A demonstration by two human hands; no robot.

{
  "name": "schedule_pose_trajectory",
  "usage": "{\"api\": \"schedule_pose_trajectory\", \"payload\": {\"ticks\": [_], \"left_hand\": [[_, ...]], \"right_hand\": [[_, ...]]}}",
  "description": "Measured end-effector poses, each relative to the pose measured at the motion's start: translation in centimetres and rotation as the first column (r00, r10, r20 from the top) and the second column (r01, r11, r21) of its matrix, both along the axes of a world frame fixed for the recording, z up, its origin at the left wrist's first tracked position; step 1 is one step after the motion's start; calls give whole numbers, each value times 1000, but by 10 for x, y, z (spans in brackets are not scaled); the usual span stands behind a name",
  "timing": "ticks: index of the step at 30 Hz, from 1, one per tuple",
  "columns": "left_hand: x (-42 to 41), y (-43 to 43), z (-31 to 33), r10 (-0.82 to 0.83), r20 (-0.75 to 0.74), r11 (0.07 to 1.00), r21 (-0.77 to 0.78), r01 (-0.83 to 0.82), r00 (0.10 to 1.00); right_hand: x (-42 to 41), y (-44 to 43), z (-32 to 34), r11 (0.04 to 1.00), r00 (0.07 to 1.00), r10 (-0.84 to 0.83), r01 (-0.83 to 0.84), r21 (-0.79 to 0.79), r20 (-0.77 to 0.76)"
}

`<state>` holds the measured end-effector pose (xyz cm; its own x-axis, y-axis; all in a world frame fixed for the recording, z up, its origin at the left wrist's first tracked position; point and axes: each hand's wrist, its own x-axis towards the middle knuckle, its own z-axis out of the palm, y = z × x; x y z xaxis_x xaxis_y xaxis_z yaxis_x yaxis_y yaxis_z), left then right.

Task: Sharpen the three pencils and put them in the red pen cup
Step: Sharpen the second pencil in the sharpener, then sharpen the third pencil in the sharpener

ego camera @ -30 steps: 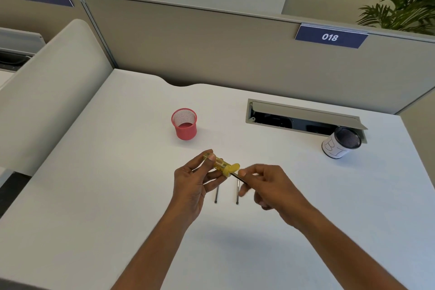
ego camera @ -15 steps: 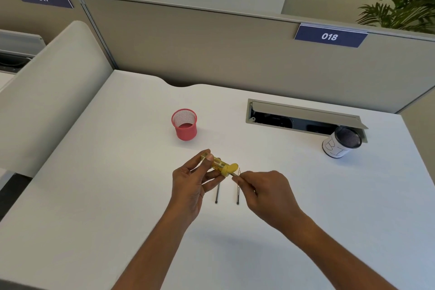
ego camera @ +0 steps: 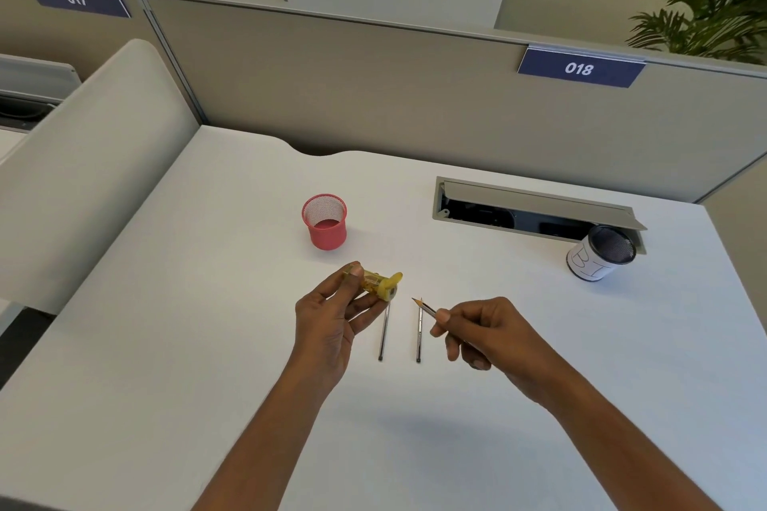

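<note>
My left hand [ego camera: 332,319] holds a yellow pencil sharpener [ego camera: 379,284] above the white desk [ego camera: 166,344], its opening facing right. My right hand [ego camera: 485,334] pinches a dark pencil [ego camera: 424,305] whose sharpened tip points up-left, a short gap away from the sharpener. Two more dark pencils lie side by side on the desk between my hands, one on the left [ego camera: 384,334] and one on the right [ego camera: 419,338]. The red mesh pen cup [ego camera: 324,222] stands upright beyond my left hand, with nothing visible inside.
A white cup with a dark mesh inside [ego camera: 599,253] stands at the right, next to an open cable tray [ego camera: 535,212] in the desk. Beige partition walls close the back and left. A plant [ego camera: 714,0] shows at the top right.
My right hand has drawn the pencil out of the sharpener and back to the right; its pointed tip now shows. My left hand has stayed almost in place with the sharpener.
</note>
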<state>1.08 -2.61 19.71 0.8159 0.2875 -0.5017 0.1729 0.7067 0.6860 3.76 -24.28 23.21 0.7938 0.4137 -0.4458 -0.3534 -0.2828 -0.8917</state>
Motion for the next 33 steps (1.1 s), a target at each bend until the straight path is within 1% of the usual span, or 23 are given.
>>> {"api": "schedule_pose_trajectory", "payload": {"ticks": [6, 11, 13, 22, 30, 33], "left_hand": [[0, 0, 0, 5, -3, 1000, 7, -5, 1000], [-1, -3, 0, 2, -12, 1000, 7, -2, 1000], [-1, -4, 0, -5, -12, 1000, 7, 5, 1000], [-3, -11, 2, -16, -6, 1000, -3, 16, 1000], [-7, -11, 3, -13, -2, 1000, -2, 13, 1000], [-8, -10, 1, -16, 0, 1000, 1, 16, 1000]], "right_hand": [[-2, -5, -4, 999, 998, -46, 45, 22, 43], [-5, -2, -10, 997, 988, -76, 76, 7, 134], [-6, 0, -12, 996, 985, -87, 87, 11, 149], [-7, 8, -24, 987, 972, -158, 153, 40, 174], [-6, 8, -39, 963, 951, -268, 264, 48, 152], [-4, 7, -48, 943, 933, -334, 329, 57, 133]]}}
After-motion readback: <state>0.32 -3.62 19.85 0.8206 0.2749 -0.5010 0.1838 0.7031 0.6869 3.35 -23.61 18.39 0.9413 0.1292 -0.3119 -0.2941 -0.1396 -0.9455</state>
